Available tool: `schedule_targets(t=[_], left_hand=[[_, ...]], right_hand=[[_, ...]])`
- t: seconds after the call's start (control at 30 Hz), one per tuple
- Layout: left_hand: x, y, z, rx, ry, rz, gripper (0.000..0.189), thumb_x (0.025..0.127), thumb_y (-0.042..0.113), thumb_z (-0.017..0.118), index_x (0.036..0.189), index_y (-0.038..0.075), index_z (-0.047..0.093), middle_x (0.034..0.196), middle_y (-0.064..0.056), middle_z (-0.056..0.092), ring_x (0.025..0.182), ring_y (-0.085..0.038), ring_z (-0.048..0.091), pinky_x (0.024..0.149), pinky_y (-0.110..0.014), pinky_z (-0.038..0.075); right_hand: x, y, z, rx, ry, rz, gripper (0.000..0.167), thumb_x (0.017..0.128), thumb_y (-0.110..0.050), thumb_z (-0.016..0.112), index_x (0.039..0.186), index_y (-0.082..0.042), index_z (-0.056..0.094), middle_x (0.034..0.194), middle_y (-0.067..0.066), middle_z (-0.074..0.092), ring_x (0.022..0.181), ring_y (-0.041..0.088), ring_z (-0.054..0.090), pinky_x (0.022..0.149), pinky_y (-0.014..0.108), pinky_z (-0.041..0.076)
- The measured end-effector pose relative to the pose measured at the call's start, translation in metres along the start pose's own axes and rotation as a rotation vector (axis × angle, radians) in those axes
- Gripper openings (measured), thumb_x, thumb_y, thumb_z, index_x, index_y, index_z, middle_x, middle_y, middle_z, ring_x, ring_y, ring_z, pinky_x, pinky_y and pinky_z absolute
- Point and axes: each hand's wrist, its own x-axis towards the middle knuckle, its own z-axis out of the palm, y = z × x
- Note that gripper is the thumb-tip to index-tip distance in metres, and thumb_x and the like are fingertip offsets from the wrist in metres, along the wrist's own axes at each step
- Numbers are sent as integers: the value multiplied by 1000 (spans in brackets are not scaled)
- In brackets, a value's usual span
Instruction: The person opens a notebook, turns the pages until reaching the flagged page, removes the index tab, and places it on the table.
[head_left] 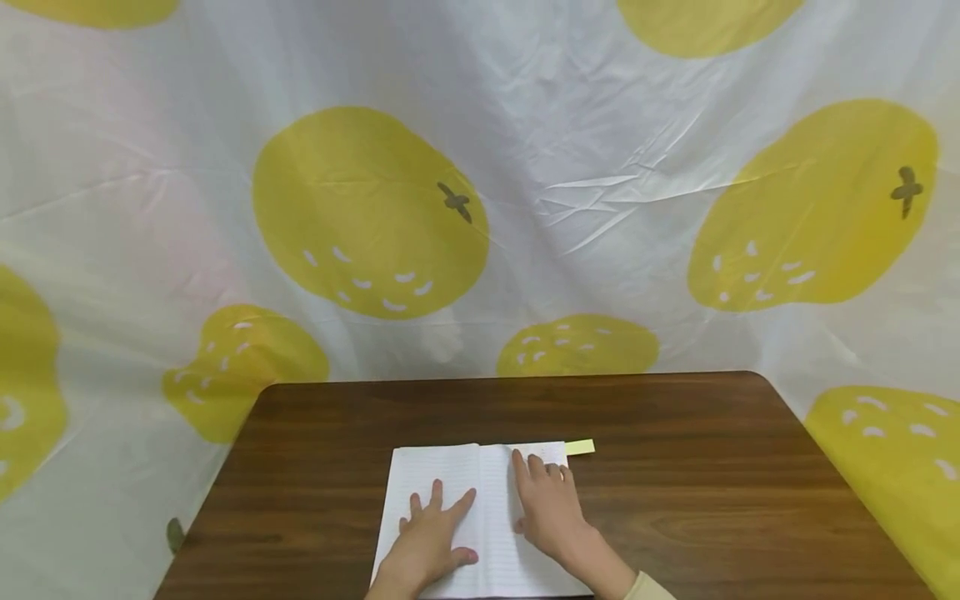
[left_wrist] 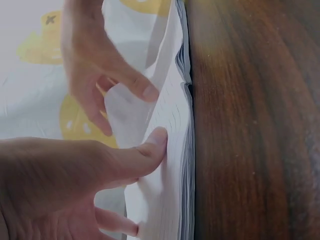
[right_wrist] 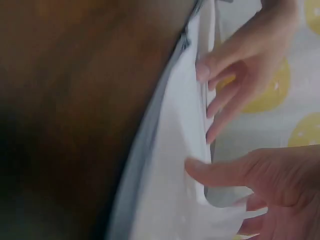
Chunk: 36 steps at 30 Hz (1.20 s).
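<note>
An open notebook (head_left: 498,575) with lined white pages lies on the brown table, its centre fold running away from me. Spread across the left page is my left hand (head_left: 426,542), fingers apart and thumb out near the fold. My right hand (head_left: 551,508) rests on the upper part of the right page, its index finger extended and the other fingers near the outer edge. In the left wrist view, the left thumb (left_wrist: 157,137) touches the paper close to the fold. The right wrist view shows the right thumb (right_wrist: 197,170) on the page; some right fingertips are partly hidden there.
A yellow sticky tab (head_left: 581,447) sticks out from the notebook's upper right edge. Wood-grain tabletop (head_left: 712,500) surrounds the notebook. A white curtain (head_left: 585,167) printed with yellow fruit hangs behind the table and along its sides.
</note>
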Motion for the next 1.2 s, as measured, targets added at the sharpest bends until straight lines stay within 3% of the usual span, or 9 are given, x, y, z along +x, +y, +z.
schedule_targets(t=[0.13, 0.37, 0.47, 0.53, 0.7, 0.83, 1.03, 1.2], left_hand=[[-1, 2, -2, -21, 10, 2, 79, 78, 36, 83, 148, 18, 53, 151, -44, 33, 127, -78, 30, 90, -85, 37], [-3, 5, -3, -28, 19, 5, 79, 77, 35, 83, 148, 16, 53, 151, -44, 33, 128, -78, 30, 90, -85, 36], [-2, 4, -2, -34, 19, 9, 79, 79, 35, 83, 149, 16, 52, 152, -44, 31, 129, -77, 28, 91, -85, 36], [0, 3, -1, -38, 17, 14, 78, 80, 36, 82, 149, 17, 51, 153, -43, 30, 131, -77, 27, 93, -85, 35], [1, 0, 4, -31, 0, 16, 76, 85, 40, 78, 151, 17, 48, 156, -41, 28, 135, -75, 24, 98, -84, 32], [1, -5, 13, -25, 6, 40, 75, 91, 46, 71, 153, 16, 44, 159, -39, 24, 140, -71, 20, 105, -82, 27], [0, -4, 15, -26, 9, 52, 73, 98, 52, 58, 155, 10, 41, 160, -39, 19, 145, -65, 18, 110, -78, 24], [2, -1, 12, -79, 30, 10, 76, 101, 59, 46, 156, 8, 37, 157, -40, 28, 142, -63, 29, 108, -73, 34]], right_hand=[[-14, -3, -2, 75, 41, -4, 88, 64, -11, 94, 140, 2, 51, 126, 28, 63, 99, 46, 67, 86, 58, 55], [-34, 3, -11, 250, 127, 65, 72, 73, -2, 86, 137, 7, 52, 119, 25, 68, 99, 40, 69, 83, 51, 58], [-36, 10, -16, 368, 186, 119, 62, 77, 1, 82, 132, 8, 54, 113, 25, 70, 100, 40, 71, 84, 50, 58], [-35, 17, -18, 469, 214, 186, 54, 78, 3, 80, 127, 5, 57, 106, 21, 73, 93, 34, 72, 78, 46, 59], [-33, 38, -21, 772, 126, 420, 40, 81, 2, 78, 117, 1, 62, 81, 6, 67, 70, 12, 59, 63, 24, 48], [-33, 52, -18, 989, 76, 572, 31, 83, 0, 78, 111, 5, 64, 76, 6, 67, 66, 11, 58, 61, 21, 48], [-37, 62, -15, 1063, 65, 619, 26, 85, -4, 78, 105, 5, 65, 77, 8, 72, 66, 11, 62, 62, 22, 51], [-31, 60, -15, 1163, 11, 622, 28, 89, -13, 77, 108, 2, 65, 83, 6, 75, 74, 12, 62, 67, 25, 49]])
